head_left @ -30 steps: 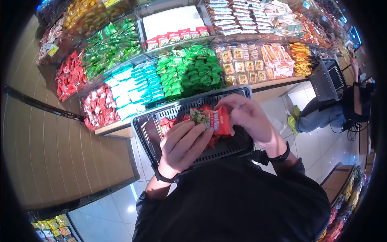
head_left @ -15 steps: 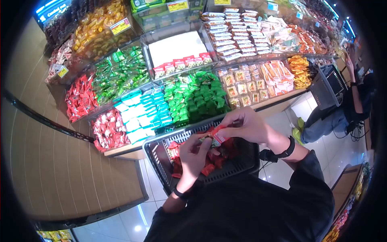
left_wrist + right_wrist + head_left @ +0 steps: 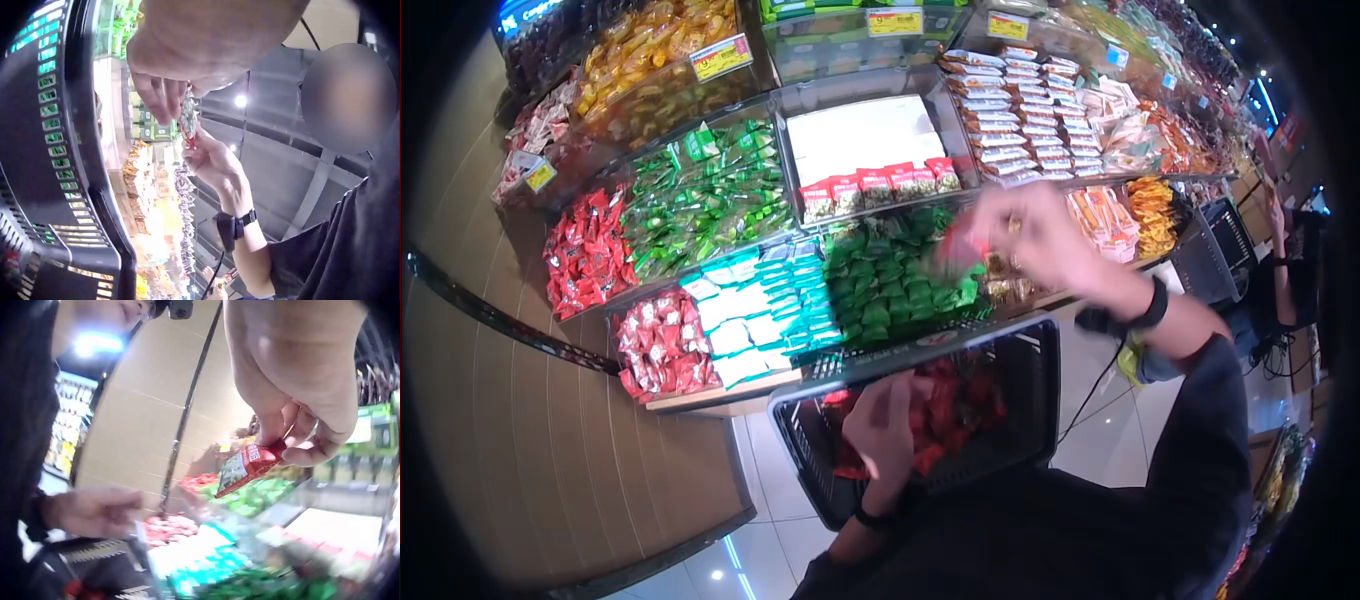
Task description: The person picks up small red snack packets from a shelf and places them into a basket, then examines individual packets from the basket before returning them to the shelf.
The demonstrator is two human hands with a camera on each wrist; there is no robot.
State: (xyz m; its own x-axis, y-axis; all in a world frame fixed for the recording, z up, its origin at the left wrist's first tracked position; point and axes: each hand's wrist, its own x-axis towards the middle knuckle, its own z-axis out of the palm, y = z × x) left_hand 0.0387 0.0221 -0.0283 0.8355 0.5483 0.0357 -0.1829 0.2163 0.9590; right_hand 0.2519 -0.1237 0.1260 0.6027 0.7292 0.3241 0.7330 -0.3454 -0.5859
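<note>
My right hand [image 3: 1040,240] pinches a small red snack packet [image 3: 247,467] with a green picture on it, held over the front bins. In the head view hand and packet are blurred. My left hand [image 3: 880,425] is over the black shopping basket [image 3: 920,350], its fingers loose, apart from the packet in the head and right wrist views. In the left wrist view, its fingers overlap the packet's upper end. Several red packets [image 3: 945,410] lie in the basket. A row of similar red packets [image 3: 880,188] stands in the clear bin beyond.
Green packets [image 3: 890,290], teal and white packets [image 3: 760,310] and pink-red packets [image 3: 662,345] fill the front bins. A brown panelled wall [image 3: 510,400] is at left. At right another person stands by a grey basket [image 3: 1215,250].
Both hands were on the packet over the basket. The left hand has let go and dropped lower over the basket; the right has carried the packet forward and up toward the bins.
</note>
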